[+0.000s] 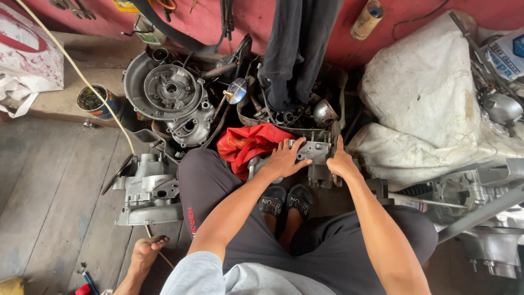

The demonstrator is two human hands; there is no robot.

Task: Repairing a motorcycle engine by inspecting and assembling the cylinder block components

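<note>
Nearest: grey shorts and bent knees at the bottom edge, two dark sandals (285,201) side by side between the legs.
Co-worker's foot: a bare foot (146,251) on the wooden floor (49,202), low left, apart from both hands.
Left hand: left hand (285,158) spread flat, fingers wide, pressed on the top left of the grey metal engine part (315,152); not closed around it.
Right hand: right hand (341,161) set against the part's right side, index finger pointing up along its edge, other fingers curled on the casting.
Engine part: just past the sandals, between the two hands, low on the floor.
Beside it, left: red cloth (248,143) bunched, touching the part's left side under the left wrist.
Further left: silver crankcase half (147,188) lying just beside the left knee.
Right: pale metal casing (475,202) with a grey bar slanting across it.
Crowding behind: loose small metal pieces and a chromed dome (324,113) packed close behind the part.
Far left: round engine cover (169,93), a dirty tin (93,101) on a ledge, a cream hose (82,79) running across.
Far centre: dark cloth (297,49) hanging down the red wall (245,16).
Far right: large white sack (426,93).
</note>
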